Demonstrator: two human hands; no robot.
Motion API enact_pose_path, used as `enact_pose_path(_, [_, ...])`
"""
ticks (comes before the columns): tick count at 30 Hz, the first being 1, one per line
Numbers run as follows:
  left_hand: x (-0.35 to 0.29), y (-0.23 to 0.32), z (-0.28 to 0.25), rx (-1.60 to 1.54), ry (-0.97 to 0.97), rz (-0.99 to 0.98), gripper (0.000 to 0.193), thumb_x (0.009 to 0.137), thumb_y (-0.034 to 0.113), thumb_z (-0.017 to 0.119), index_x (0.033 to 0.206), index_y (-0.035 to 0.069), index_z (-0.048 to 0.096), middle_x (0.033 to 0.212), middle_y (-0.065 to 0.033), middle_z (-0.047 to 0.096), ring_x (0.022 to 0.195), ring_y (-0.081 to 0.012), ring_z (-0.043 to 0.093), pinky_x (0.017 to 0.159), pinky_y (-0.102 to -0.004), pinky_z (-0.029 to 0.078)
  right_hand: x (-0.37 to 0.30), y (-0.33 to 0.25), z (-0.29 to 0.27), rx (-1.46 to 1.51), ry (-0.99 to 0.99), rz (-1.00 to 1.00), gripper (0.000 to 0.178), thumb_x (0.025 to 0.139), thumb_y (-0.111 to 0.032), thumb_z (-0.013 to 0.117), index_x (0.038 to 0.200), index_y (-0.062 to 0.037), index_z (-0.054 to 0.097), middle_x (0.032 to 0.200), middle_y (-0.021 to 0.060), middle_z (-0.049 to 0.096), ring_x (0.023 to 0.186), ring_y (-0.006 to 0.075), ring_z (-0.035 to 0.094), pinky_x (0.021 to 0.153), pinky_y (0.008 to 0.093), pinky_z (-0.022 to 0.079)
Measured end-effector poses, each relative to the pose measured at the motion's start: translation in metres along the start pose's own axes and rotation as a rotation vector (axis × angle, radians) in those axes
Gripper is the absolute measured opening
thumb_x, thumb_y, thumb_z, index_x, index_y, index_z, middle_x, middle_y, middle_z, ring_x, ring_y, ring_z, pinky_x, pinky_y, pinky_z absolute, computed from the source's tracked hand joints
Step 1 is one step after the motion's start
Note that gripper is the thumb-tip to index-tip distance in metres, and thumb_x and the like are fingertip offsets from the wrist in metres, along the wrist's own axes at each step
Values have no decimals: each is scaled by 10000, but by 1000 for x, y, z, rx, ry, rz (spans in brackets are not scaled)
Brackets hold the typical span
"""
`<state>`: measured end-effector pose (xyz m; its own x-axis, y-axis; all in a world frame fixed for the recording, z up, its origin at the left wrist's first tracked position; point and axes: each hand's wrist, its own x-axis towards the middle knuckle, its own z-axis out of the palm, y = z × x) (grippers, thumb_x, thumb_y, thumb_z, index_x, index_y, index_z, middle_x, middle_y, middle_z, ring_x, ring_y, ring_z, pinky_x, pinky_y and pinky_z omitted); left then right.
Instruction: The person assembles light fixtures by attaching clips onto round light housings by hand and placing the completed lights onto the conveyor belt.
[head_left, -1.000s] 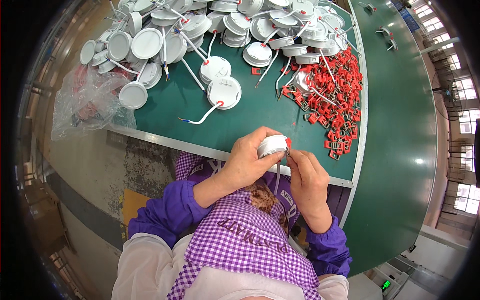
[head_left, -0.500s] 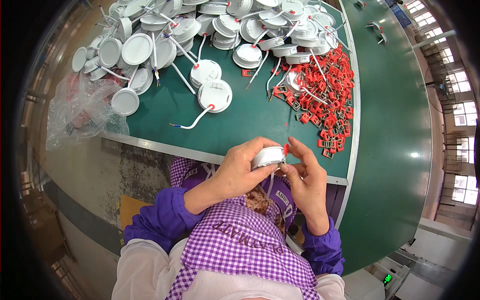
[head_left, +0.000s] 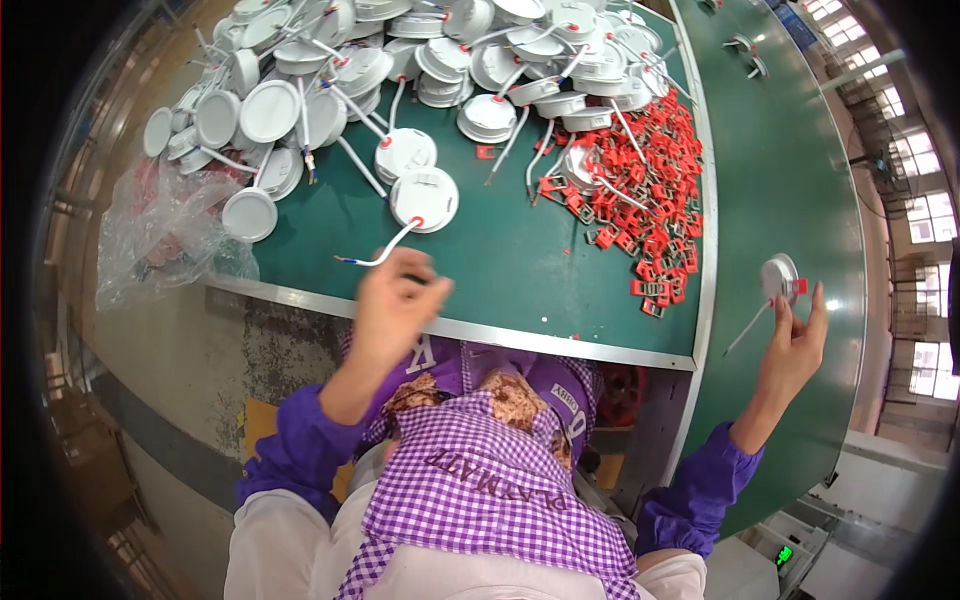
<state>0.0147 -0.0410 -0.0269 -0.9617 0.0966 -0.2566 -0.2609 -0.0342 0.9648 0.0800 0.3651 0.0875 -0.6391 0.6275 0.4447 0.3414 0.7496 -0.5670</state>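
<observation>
In my right hand [head_left: 793, 345], out over the green surface at the right, is a round white downlight [head_left: 778, 278] with a red clip [head_left: 799, 286] at its side. My fingertips are at its lower edge and by the clip, and its white cable hangs down to the left. My left hand [head_left: 392, 310] is over the near edge of the workbench, smeared by motion. Its fingers are by the cable of the nearest loose downlight [head_left: 424, 198]; whether they touch that cable cannot be made out. This downlight lies on the bench, its cable pointing towards me.
A large heap of white downlights [head_left: 270, 112] with cables covers the far part of the workbench [head_left: 500, 270]. Many red clips [head_left: 650, 190] are piled at its right. Clear plastic bag [head_left: 165, 225] hangs at the left edge. More downlights [head_left: 745, 55] sit far along the right-hand green surface [head_left: 770, 180].
My hands have moved apart from in front of me. The right carried the downlight with the red clip out to the right; the left let go of it and moved left towards the loose downlight's cable.
</observation>
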Motion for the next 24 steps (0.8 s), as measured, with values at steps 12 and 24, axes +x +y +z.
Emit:
enact_pose_path(12, [50, 21, 11, 979, 413, 555, 501, 904, 243, 687, 1327, 23, 534, 1110, -184, 589, 889, -296, 620, 758, -394, 511, -56, -5, 84, 14, -439, -311, 193, 813, -4, 692, 1005, -14, 667, 1068, 149, 624, 859, 313, 647, 733, 386, 523])
enact_pose_path(24, [22, 16, 42, -357, 13, 60, 445, 926, 113, 672, 1305, -60, 515, 1034, -69, 585, 977, -160, 579, 877, -276, 463, -60, -7, 96, -117, -419, -656, 240, 817, 28, 668, 1055, 5, 643, 963, 141, 611, 833, 310, 637, 716, 376, 529])
